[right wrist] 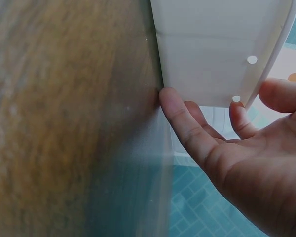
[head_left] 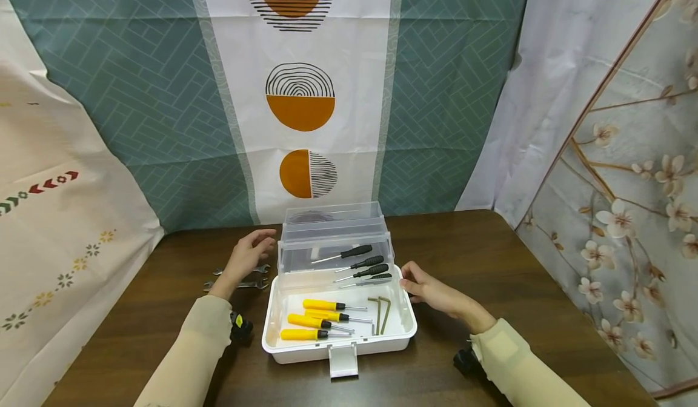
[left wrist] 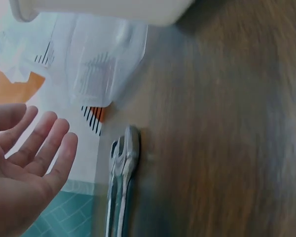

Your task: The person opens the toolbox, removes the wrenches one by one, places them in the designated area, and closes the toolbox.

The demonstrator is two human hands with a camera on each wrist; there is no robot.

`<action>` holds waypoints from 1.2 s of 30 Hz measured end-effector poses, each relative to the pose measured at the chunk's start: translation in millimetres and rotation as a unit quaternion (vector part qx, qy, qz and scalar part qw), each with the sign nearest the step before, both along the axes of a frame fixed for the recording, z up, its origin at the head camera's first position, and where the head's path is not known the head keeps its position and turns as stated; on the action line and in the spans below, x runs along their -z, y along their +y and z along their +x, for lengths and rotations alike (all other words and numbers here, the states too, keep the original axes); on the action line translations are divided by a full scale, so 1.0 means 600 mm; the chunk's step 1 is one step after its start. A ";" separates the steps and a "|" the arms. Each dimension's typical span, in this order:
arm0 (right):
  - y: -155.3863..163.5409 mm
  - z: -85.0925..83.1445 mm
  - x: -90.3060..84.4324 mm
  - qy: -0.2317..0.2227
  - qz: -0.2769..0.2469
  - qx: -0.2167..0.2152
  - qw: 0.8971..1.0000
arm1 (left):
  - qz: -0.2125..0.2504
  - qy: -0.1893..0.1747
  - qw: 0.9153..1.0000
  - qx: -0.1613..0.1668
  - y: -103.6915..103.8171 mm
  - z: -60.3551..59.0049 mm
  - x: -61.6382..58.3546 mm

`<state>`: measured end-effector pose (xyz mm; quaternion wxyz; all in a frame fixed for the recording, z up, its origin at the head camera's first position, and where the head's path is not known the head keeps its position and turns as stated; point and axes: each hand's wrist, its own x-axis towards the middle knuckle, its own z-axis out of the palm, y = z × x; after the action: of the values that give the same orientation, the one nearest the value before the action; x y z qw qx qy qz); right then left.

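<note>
Head view: wrenches point(head_left: 240, 277) beside toolbox point(head_left: 405, 324).

Makeshift recording booth, patterned curtains point(head_left: 163, 92), wooden table point(head_left: 491, 261), toolbox point(head_left: 338, 310)

- Both arms are covered by long, close-fitting sleeves in a pale beige; the left sleeve point(head_left: 191, 352) and the right sleeve point(head_left: 523, 370) are ended at the wrists.
- A small square patch of the same cloth is seen on the right sleeve near the cuff.
- A black wrist device point(head_left: 240, 328) with a small yellow mark is worn under the left wrist.
- A second black device point(head_left: 465, 360) is strapped under the right wrist.
- Both hands are left bare; no rings or gloves are worn.
</note>
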<state>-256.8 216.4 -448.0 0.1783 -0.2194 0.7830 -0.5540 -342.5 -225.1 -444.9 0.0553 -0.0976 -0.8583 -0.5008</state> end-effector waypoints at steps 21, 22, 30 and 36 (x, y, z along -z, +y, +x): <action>-0.002 -0.009 0.003 -0.026 0.004 0.006 1.000 | 0.104 -0.138 0.983 0.068 0.016 0.006 0.016; -0.001 -0.010 0.002 -0.031 0.003 0.007 0.999 | 0.107 -0.138 0.982 0.067 0.017 0.006 0.016; 0.033 -0.033 -0.007 -0.055 -0.003 0.013 0.998 | 0.110 -0.131 0.983 0.068 0.030 0.002 0.017; 0.047 -0.070 -0.019 -0.044 -0.019 0.053 0.997 | 0.110 -0.129 0.984 0.058 0.034 -0.003 0.023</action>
<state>-299.0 244.6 -436.5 0.1793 -0.1564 0.7741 -0.5867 -344.2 -204.6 -459.0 -0.0749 -0.0746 -0.7906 -0.6031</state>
